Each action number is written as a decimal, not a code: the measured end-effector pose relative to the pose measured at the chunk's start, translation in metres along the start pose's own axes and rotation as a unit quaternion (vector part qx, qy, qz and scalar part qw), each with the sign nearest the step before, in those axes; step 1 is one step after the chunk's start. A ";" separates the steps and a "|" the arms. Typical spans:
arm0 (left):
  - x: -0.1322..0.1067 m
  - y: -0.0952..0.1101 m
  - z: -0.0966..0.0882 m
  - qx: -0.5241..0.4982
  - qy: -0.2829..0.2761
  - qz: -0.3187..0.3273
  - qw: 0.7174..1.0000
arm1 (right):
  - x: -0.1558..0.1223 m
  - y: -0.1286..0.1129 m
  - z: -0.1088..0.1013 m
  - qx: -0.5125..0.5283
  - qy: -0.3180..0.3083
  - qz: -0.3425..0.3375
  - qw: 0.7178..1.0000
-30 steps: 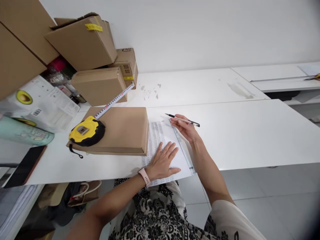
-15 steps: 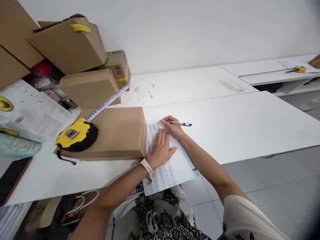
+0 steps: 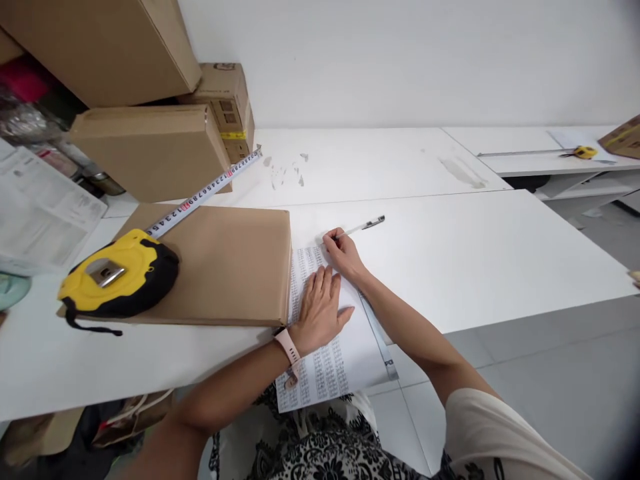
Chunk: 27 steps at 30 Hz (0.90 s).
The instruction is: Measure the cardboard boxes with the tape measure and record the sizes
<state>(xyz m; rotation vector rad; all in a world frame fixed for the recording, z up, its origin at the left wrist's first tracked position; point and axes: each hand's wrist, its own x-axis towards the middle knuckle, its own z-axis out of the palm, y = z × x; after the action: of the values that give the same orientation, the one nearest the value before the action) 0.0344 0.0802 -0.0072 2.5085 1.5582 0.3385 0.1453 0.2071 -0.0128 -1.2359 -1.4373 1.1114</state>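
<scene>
My left hand lies flat on a sheet of paper covered in columns of handwriting, fingers stretched out. Closed around a pen, my right hand rests at the top edge of the sheet; the pen's tip is hidden by the fingers. Under the sheet, a bluish pad or folder shows along the right side. Left of the paper lies a flat cardboard box, and on it sits a yellow and black tape measure with its blade pulled out toward the wall.
More cardboard boxes are stacked at the back left, beside plastic-wrapped goods. A printed white package stands at the far left. On the white table, a second tape measure lies at the far right. Bags sit below the table.
The pen in my right hand has swung so its back end points further up. My left hand stays flat on the paper. The camera view has shifted closer to the table.
</scene>
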 end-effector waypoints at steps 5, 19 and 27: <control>0.004 -0.001 0.001 0.019 -0.004 -0.003 1.000 | -0.005 0.003 -0.001 0.048 -0.025 0.010 0.998; 0.000 -0.008 -0.001 0.018 -0.012 0.027 0.999 | -0.001 -0.002 -0.010 -0.078 0.011 -0.019 0.997; -0.001 -0.008 0.001 0.006 0.002 0.023 1.000 | -0.001 -0.005 -0.005 -0.136 0.006 -0.035 0.990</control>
<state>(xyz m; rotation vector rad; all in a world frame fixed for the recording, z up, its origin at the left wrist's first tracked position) 0.0272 0.0831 -0.0102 2.5583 1.5103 0.3399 0.1498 0.2060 -0.0069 -1.3654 -1.6505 0.8792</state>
